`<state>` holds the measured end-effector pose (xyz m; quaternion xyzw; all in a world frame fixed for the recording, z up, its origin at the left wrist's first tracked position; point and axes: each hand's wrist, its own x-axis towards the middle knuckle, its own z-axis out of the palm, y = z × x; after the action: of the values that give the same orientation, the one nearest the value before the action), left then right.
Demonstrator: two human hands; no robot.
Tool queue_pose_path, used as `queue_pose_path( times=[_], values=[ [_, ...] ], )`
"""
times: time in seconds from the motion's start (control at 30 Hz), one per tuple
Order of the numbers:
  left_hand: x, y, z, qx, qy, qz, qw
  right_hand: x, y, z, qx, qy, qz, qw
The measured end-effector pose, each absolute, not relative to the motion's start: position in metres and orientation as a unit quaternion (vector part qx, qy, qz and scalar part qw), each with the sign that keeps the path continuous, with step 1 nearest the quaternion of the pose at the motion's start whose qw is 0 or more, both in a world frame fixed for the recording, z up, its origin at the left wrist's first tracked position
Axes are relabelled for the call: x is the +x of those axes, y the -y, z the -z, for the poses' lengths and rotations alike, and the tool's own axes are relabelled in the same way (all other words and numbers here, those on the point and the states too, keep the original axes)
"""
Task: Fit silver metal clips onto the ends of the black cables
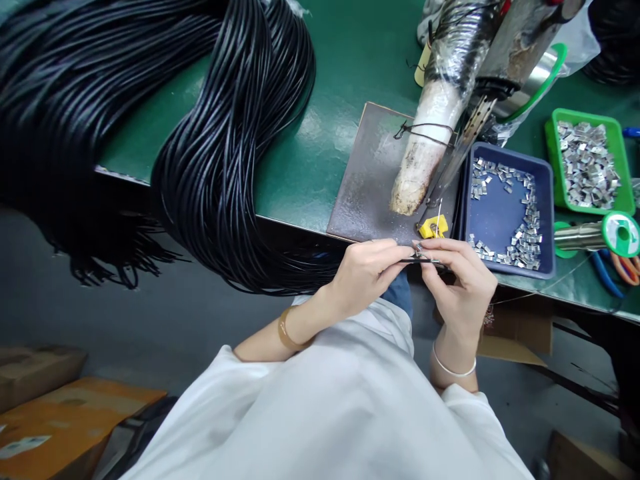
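Note:
Between my two hands a short stretch of thin black cable [419, 261] runs level, just in front of the table edge. My left hand [367, 267] pinches it from the left, thumb and fingers together. On the other side my right hand [460, 273] grips the cable's right part; a small shiny metal piece shows by the fingertips, its kind too small to make out. Just beyond the fingers sits a yellow plastic piece [433, 227] under a soldering iron [460, 143]. A blue tray [505, 207] of small metal clips is right of my hands.
Big bundles of black cable [220, 133] cover the table's left side and hang over its edge. A green bin [620, 160] of metal clips and a wire spool [580, 237] stand right. A plastic-wrapped post [425, 140] slants over a brown board [370, 173]. Cardboard boxes [60, 420] lie below.

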<state>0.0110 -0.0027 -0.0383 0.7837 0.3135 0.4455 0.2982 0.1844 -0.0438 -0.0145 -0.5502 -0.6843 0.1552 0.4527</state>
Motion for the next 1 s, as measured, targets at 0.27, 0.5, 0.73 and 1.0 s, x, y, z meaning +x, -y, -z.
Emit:
queue_pose_path(
  times=[0.27,0.5,0.73,1.0],
  values=[
    [0.021,0.015,0.033,0.664,-0.338,-0.446,0.496,0.165,0.046,0.021,-0.554,0.593,-0.184,0.555],
    [0.019,0.01,0.025,0.463,-0.351,-0.411,0.703,0.173,0.041,0.022,-0.584,0.579,-0.09,0.562],
    [0.019,0.001,0.025,0.449,-0.342,-0.423,0.709,0.169,0.044,0.021,-0.518,0.677,0.016,0.522],
    [0.021,-0.008,0.027,0.435,-0.359,-0.447,0.694,0.172,0.035,0.026,-0.543,0.622,-0.097,0.556]
  ],
)
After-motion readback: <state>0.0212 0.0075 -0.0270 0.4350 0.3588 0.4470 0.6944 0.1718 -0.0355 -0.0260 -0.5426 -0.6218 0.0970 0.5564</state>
